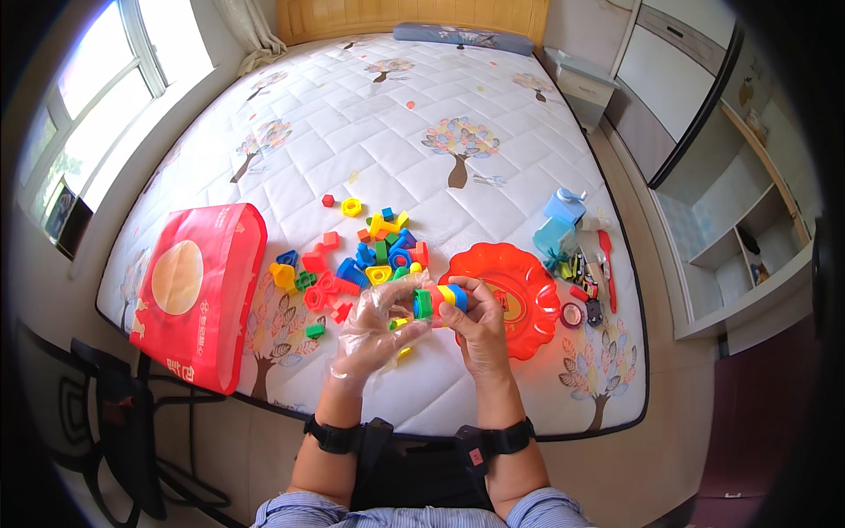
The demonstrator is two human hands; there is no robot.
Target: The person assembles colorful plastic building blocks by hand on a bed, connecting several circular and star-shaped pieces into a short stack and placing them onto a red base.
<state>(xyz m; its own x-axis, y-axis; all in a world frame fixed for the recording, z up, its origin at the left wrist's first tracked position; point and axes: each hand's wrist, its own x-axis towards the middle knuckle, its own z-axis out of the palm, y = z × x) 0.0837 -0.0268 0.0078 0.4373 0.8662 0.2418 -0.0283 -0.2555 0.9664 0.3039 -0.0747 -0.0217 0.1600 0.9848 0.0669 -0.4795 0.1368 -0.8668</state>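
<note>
Above the near part of the mattress, both my hands meet at a toy bolt point(438, 300) with green, red, yellow and blue sections in a row. My right hand point(483, 333) is bare and closed round its blue end, the thumb along the near side. My left hand point(373, 330), in a clear, wrinkled plastic glove, has its fingers and thumb about the green end. Just beyond my hands lies a loose heap of plastic toy nuts and bolts point(381, 253) in red, yellow, green and blue. A red scalloped plate point(539, 304) sits right of my right hand.
A red bag point(231, 299) lies at the left of the mattress point(352, 167). Right of the plate are a light-blue bottle point(564, 205), a red brush point(607, 255), a tape roll point(572, 314) and small odds and ends. A black chair point(123, 431) stands at lower left.
</note>
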